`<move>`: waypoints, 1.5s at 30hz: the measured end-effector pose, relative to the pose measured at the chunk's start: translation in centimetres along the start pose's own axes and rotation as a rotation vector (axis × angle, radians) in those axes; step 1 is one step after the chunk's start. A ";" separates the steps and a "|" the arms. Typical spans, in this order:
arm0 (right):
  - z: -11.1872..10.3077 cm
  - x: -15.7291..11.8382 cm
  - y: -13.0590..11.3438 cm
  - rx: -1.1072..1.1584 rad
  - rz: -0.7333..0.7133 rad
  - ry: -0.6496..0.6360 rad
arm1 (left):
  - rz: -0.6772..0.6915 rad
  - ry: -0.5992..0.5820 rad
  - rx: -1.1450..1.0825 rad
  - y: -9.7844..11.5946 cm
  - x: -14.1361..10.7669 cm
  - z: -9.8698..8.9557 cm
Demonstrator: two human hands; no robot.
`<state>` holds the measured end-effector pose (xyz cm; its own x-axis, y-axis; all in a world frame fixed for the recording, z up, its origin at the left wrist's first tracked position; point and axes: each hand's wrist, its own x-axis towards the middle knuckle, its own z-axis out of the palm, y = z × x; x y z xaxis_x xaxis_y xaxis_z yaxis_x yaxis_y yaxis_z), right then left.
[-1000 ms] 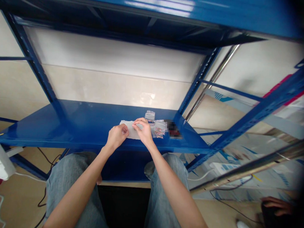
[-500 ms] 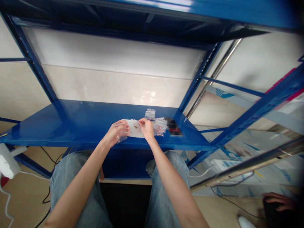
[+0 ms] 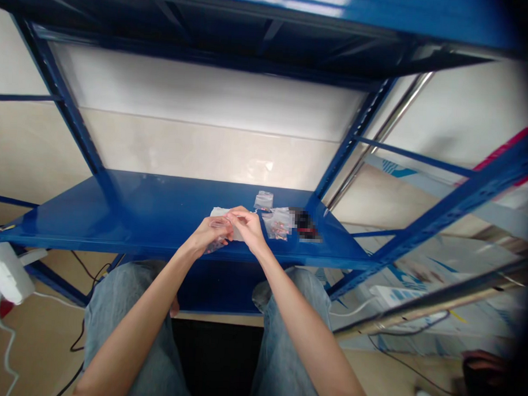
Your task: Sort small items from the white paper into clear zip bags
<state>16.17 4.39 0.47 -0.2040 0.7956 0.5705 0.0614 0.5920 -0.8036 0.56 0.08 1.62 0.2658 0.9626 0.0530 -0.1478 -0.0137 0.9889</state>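
Together at the bag: the left hand (image 3: 208, 233) and right hand (image 3: 248, 227) meet over a small clear zip bag (image 3: 214, 246), just behind the front edge of the blue steel shelf board (image 3: 72, 229).

Bag: held in the left hand, with one lower corner showing below the palm side; the rest is hidden by the fingers.

Left fingers (image 3: 217, 222): curled together and closed around the bag.

Right fingers (image 3: 238, 216): bunched together, their tips touching the left fingers at the top of the bag; whether they pinch the plastic itself cannot be told.

Under the hands: a white paper sheet (image 3: 218, 211) lies flat on the board, partly covered by both hands.

Right along the board: a zip bag of small reddish parts (image 3: 278, 223) sits just beside the right hand; a smaller zip bag (image 3: 264, 200) lies behind it, near the board's back; a dark object (image 3: 305, 225), too blurred to tell, lies farther right.

Edges: both wrists reach out past the board's front edge, above the person's jeans (image 3: 125, 308).

Room: the board runs well left of the hands to the left upright (image 3: 63, 107); the upper shelf (image 3: 296, 17) spans high above.
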 end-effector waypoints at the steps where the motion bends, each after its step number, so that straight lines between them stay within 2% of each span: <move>1: -0.4 0.4 0.6 -0.045 0.010 0.043 | -0.003 0.000 -0.014 0.1 -0.1 0.0; 3: -1.3 1.4 2.0 -0.188 0.029 0.089 | -0.017 -0.012 -0.027 0.3 -0.3 -0.1; 6: -2.3 2.7 3.6 -0.464 0.046 0.008 | -0.028 -0.030 -0.065 0.2 -0.4 -0.3; 8: -2.4 3.1 4.3 -0.619 0.051 -0.054 | -0.015 -0.022 -0.114 0.0 -0.2 -0.6; 13: -1.8 2.6 4.7 -0.867 0.049 -0.041 | -0.026 0.011 -0.180 -0.4 0.4 -1.3; 18: -2.1 2.7 4.7 -0.826 0.046 0.014 | -0.037 0.003 -0.228 -0.3 0.3 -1.1; 20: -2.1 2.9 4.2 -0.654 0.046 0.070 | -0.064 -0.011 -0.215 -0.3 0.2 -0.8; 23: -1.6 2.2 2.4 -0.271 0.051 0.149 | -0.107 -0.023 -0.156 -0.1 -0.1 -0.2; 25: -1.0 1.0 0.8 -0.108 0.045 0.137 | -0.115 -0.027 -0.109 0.2 -0.4 0.3; 27: -0.5 -0.3 -0.5 -0.078 0.023 0.057 | -0.120 -0.038 -0.068 0.5 -0.7 0.7; 30: -0.4 -1.4 -1.1 -0.091 -0.003 -0.039 | -0.132 -0.045 -0.039 0.8 -0.9 0.7; 33: -1.4 -1.1 -0.1 -0.149 0.003 0.032 | -0.096 -0.039 -0.094 0.6 -0.7 0.3; 36: -2.9 -0.3 1.3 -0.408 0.031 0.097 | -0.037 -0.020 -0.216 0.2 -0.3 -0.2; 39: -3.8 0.1 2.1 -0.670 0.077 0.061 | 0.011 -0.006 -0.292 -0.2 -0.2 -0.2; 45: -3.1 0.3 2.4 -0.894 0.076 -0.043 | 0.019 -0.085 -0.211 -0.1 -0.9 0.4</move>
<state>19.32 6.45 -0.72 -0.2040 0.8418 0.4999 0.8102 0.4317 -0.3964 0.74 -0.89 1.56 0.3388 0.9364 0.0919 -0.3469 0.0335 0.9373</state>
